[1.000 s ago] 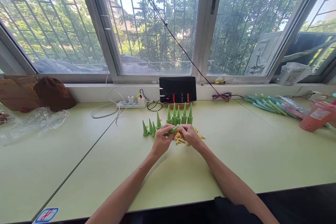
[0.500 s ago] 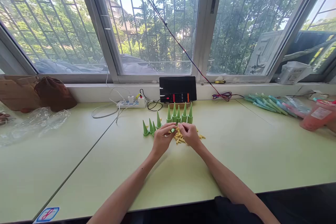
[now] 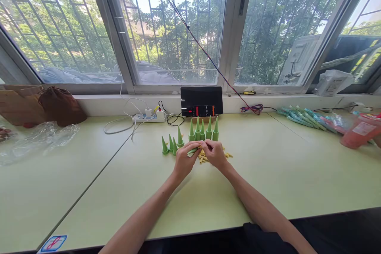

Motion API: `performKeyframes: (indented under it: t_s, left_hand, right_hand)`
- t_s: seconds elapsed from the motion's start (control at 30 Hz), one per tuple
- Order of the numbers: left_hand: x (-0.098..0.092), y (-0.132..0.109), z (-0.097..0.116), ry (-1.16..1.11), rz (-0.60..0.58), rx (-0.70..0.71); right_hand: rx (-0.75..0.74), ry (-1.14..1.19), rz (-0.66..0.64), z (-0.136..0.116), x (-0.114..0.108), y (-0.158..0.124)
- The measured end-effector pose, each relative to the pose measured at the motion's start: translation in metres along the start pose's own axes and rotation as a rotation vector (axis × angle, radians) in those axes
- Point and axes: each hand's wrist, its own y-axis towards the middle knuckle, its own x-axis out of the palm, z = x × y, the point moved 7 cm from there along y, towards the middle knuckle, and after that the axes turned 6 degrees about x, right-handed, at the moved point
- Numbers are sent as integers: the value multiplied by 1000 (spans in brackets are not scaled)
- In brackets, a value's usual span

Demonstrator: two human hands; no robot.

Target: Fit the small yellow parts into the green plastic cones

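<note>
My left hand (image 3: 185, 159) is closed around a green cone (image 3: 193, 151) that lies nearly sideways in its fingers. At the cone's right end, the fingertips of my right hand (image 3: 216, 154) are pinched together on a small yellow piece (image 3: 200, 147), mostly hidden by the fingers. Under and behind the hands lies a pile of small yellow pieces (image 3: 204, 158). Several green cones with collared bases stand upright in a row (image 3: 209, 130) just beyond the hands. More upright green cones (image 3: 164, 147) stand to the left of my left hand.
A black tablet (image 3: 201, 97) with a phone (image 3: 204, 110) before it leans at the window sill. A power strip (image 3: 151, 117) with cables is to its left. Plastic-wrapped green items (image 3: 300, 117) and a red cup (image 3: 361, 130) are at right; a brown bag (image 3: 61, 105) sits at left.
The green cone in my left hand has turned, so more of its length shows, pointing left. My right fingers have shifted slightly at its end. The standing cones have not moved.
</note>
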Motion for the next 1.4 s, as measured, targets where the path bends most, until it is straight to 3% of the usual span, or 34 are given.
performKeyframes:
  t_s: [0.4,1.4]
  left_hand:
    - [-1,1,2,-28,18,30]
    - [-2,-1,-7,-45,10,-44]
  right_hand:
    - [9,-4,5,-2,-1,-1]
    - [23,-12,-33,2,1,-1]
